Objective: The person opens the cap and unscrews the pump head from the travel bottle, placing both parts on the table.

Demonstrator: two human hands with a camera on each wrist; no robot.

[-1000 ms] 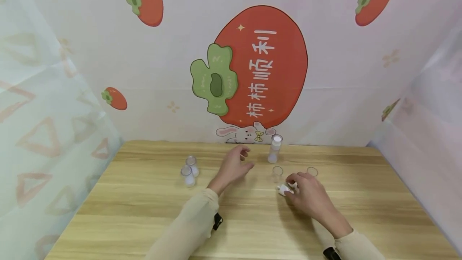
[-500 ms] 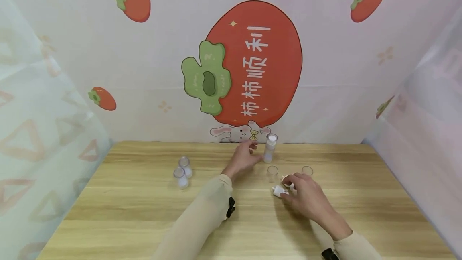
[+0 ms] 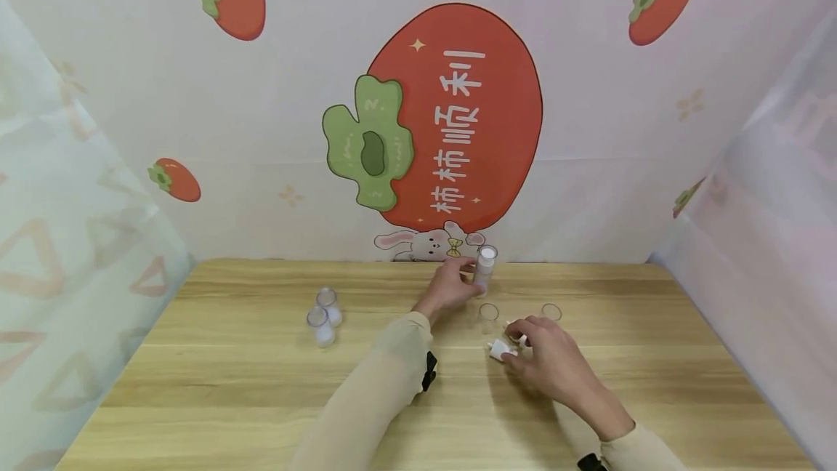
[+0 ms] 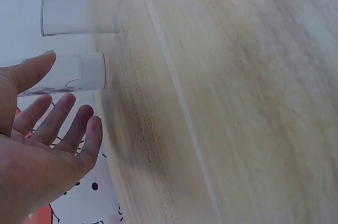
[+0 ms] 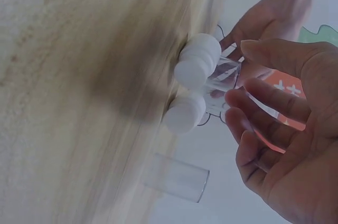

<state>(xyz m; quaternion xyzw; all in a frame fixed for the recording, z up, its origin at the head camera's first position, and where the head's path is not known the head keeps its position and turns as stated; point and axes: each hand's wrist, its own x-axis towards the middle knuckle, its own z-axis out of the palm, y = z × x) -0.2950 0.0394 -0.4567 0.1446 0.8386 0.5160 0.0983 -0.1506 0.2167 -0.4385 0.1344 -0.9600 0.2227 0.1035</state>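
Note:
My left hand (image 3: 451, 286) reaches beside a tall clear bottle with a white part (image 3: 484, 270) at the table's back. In the left wrist view, thumb and fingers are spread around the bottle (image 4: 68, 72), with no visible grip. My right hand (image 3: 556, 358) hovers over two small white pieces like pump tops, one (image 3: 501, 351) lying on its side and one (image 3: 523, 341) partly hidden by the fingers. The right wrist view shows both white pieces (image 5: 198, 63) standing off from the loosely bent fingers and thumb.
Two clear cylinders, one in the middle (image 3: 489, 320) and one behind my right hand (image 3: 552, 312), stand on the wooden table (image 3: 261, 398). Farther left are two small clear-and-white containers (image 3: 322, 327), close together. A printed cloth wall (image 3: 288, 107) borders the back.
My left hand has moved right and slightly back, coming alongside the tall bottle. The right hand hovers in nearly the same place. The head view has shifted slightly.

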